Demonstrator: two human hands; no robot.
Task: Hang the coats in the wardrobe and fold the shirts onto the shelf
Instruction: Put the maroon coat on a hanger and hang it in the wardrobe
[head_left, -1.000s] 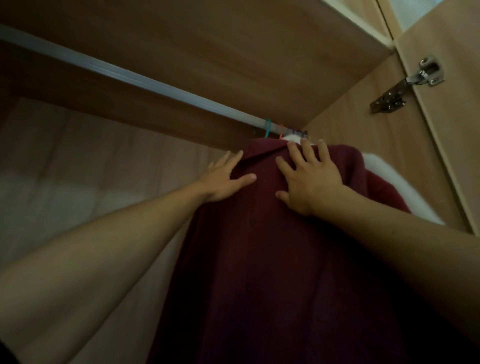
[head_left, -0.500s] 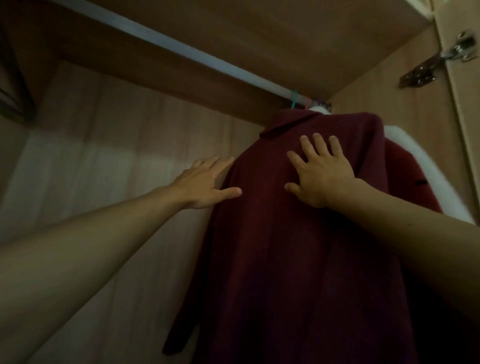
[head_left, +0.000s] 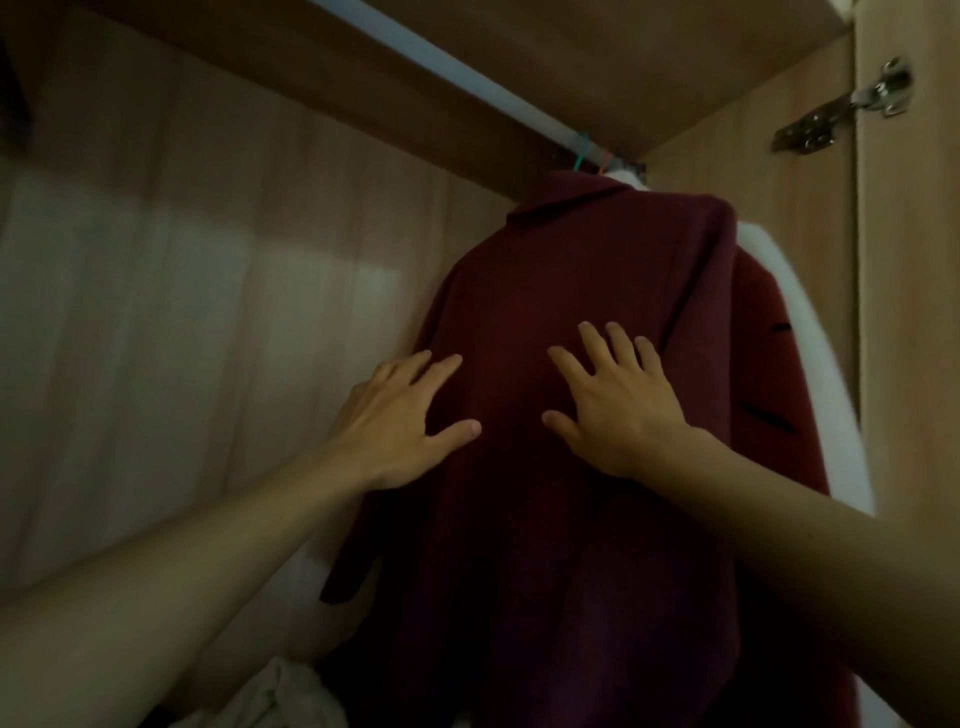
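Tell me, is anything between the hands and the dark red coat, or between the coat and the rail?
Nothing visible. The left hand and right hand lie flat on the coat, which already hangs from the rail beside a white garment.

Single head view, close inside the wardrobe (head_left: 156, 312), angled upward toward the rail (head_left: 467, 88)

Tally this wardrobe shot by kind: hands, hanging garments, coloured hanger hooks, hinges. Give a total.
Hands: 2, the left hand and right hand
Hanging garments: 2, a dark red coat and a white garment
Hanger hooks: 2, a teal hook and an orange hook
Hinges: 1, the door hinge
Total: 7
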